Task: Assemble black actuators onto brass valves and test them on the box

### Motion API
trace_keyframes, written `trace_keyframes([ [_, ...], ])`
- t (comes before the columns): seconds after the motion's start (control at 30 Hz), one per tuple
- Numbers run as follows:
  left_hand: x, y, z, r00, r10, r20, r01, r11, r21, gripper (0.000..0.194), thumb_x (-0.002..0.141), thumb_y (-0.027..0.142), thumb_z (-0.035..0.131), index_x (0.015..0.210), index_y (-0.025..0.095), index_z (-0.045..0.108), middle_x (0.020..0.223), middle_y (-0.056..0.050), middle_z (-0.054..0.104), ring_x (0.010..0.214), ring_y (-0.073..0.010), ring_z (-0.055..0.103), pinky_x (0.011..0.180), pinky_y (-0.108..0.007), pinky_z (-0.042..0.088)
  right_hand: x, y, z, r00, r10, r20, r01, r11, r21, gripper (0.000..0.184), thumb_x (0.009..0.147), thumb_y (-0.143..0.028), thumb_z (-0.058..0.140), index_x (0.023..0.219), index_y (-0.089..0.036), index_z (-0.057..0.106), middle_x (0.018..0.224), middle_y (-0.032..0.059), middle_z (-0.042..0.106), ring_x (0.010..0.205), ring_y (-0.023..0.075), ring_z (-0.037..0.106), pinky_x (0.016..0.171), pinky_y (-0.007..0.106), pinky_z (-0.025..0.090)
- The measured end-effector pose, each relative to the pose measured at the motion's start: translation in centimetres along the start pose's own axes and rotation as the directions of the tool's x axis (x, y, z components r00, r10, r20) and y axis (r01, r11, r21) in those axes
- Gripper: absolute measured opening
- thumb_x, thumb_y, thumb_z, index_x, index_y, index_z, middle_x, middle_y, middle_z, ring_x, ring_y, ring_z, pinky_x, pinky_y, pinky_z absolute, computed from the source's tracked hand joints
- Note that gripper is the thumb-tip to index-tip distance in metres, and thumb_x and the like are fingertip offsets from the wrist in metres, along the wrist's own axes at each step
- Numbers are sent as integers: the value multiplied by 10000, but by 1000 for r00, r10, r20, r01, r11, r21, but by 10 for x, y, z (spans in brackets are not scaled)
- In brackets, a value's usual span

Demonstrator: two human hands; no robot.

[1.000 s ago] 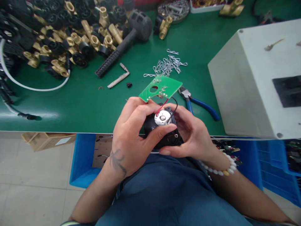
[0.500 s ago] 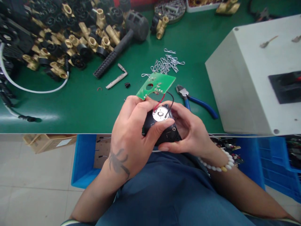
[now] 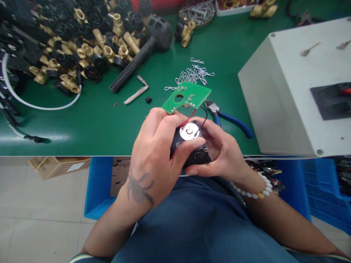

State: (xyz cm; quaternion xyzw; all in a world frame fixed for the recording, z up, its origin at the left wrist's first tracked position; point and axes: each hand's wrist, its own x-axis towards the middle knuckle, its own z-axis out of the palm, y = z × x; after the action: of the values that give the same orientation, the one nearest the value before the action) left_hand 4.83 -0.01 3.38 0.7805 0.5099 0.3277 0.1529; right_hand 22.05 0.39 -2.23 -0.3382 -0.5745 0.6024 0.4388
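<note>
Between both hands, just over the table's front edge, is a black plastic housing with a round silver motor set in its top. My left hand is closed around its left side, thumb lying across the top below the motor. From the right, my right hand grips the same housing, with its thumb along the lower edge. A green circuit board with a round hole tilts up beyond the fingers, joined to the motor by a red wire and a black wire. The housing's underside is hidden.
Blue-handled cutting pliers lie right of the board, near a grey box. Beyond are metal clips, a black mallet and a heap of brass valves. Blue bins stand below the table edge.
The circuit board has shifted slightly right and turned a little flatter. The motor and housing have tilted slightly in my hands; both hands keep their hold.
</note>
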Motion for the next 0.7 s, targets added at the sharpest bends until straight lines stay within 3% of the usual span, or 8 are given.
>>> trace_keyframes([
  [0.07, 0, 0, -1, 1000, -1, -14, 1, 1000, -31, 184, 937, 336, 682, 1065, 206, 657, 1004, -74, 623, 914, -205, 637, 809, -337, 582, 0, 1, 0, 1000, -23, -11, 23, 1000, -8, 838, 651, -432, 928, 1330, -184, 504, 1318, 79, 599, 1212, 193, 624, 1081, 280, 532],
  [0.27, 0, 2, -5, 978, -195, 74, 206, 960, -190, 144, 933, 366, 682, 1039, 270, 673, 991, -36, 623, 956, -221, 616, 856, -354, 543, 1, 4, -1, 999, -31, 21, 32, 998, -55, 855, 637, -461, 929, 1332, -180, 516, 1315, 80, 604, 1202, 198, 632, 1065, 278, 549],
  [0.43, 1, 8, -4, 985, -167, 50, 174, 961, -214, 197, 927, 393, 687, 1061, 248, 688, 1015, -63, 615, 959, -245, 598, 894, -380, 534, 1, 2, 1, 1000, -28, -4, 28, 1000, -14, 856, 655, -484, 917, 1337, -175, 502, 1292, 78, 618, 1182, 192, 645, 1068, 283, 545],
  [0.53, 0, 9, -6, 980, -201, 15, 199, 953, -231, 197, 927, 419, 689, 1036, 256, 699, 1007, -38, 639, 975, -222, 615, 898, -335, 529, 1, 3, 1, 999, -41, -1, 41, 997, -66, 868, 644, -489, 921, 1343, -188, 505, 1321, 74, 599, 1193, 194, 636, 1068, 285, 545],
  [0.63, 1, 7, -12, 941, -328, 83, 335, 867, -369, 175, 940, 427, 680, 1028, 277, 704, 958, 19, 683, 910, -153, 653, 864, -261, 534, 0, 3, 0, 994, -106, 29, 108, 987, -117, 847, 657, -457, 922, 1352, -201, 511, 1336, 63, 590, 1175, 177, 638, 1050, 262, 549],
  [0.7, 2, 2, -17, 898, -408, 164, 427, 719, -548, 184, 940, 433, 681, 1009, 269, 725, 904, 33, 703, 817, -120, 668, 790, -221, 548, -1, 3, -1, 991, -132, 33, 136, 984, -116, 835, 671, -453, 917, 1358, -204, 513, 1349, 61, 584, 1199, 176, 626, 1059, 256, 540],
])
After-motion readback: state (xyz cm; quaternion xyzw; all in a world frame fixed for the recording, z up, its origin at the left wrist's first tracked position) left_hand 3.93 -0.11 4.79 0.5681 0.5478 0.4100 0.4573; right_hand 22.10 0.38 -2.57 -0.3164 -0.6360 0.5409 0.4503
